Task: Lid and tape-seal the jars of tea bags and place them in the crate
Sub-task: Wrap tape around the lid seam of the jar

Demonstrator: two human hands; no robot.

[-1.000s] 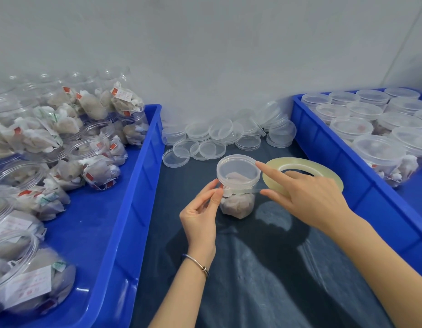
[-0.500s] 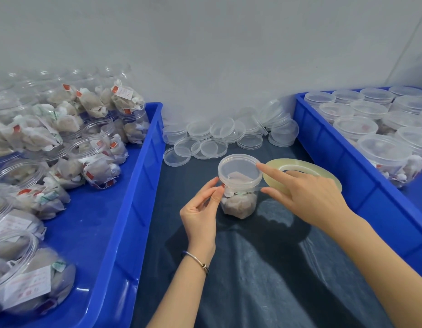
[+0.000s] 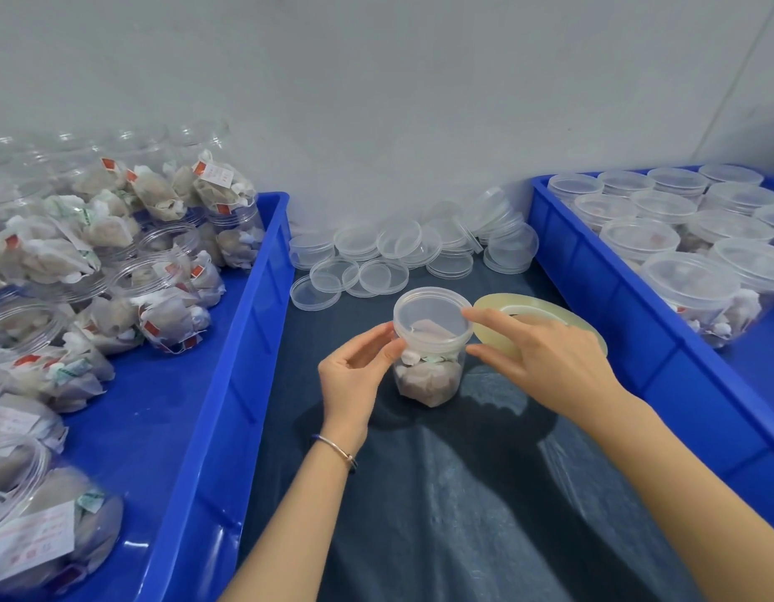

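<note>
Sealing stage of one jar. A lidded jar (image 3: pixel 431 345) of tea bags stands upright on the dark cloth (image 3: pixel 441 493) that covers the desk, between two blue crates and nearer the desk's far edge than its near one. The left hand (image 3: pixel 355 375) pinches the jar's left side just under the lid (image 3: pixel 432 317), thumb and fingertips curled against the wall. The right hand (image 3: pixel 546 362) lies to the jar's right, fingers loosely spread: its forefinger touches the lid's right rim and its thumb reaches toward the jar wall below; whether a tape end is pinned under either fingertip cannot be told. The tape roll (image 3: pixel 546 317) lies flat just beside the jar, partly under the right hand.

The jar's long axis is vertical, so a seal would run round the lid seam, and the jar sits between the two hands, both touching it. The right hand is also the one nearer the right crate (image 3: pixel 615 271), which holds lidded jars along its far side. The left crate (image 3: pixel 229 362) holds open jars (image 3: pixel 172 297) of tea bags. Spare lids (image 3: pixel 376 262) are heaped at the desk's far edge, against the wall.
</note>
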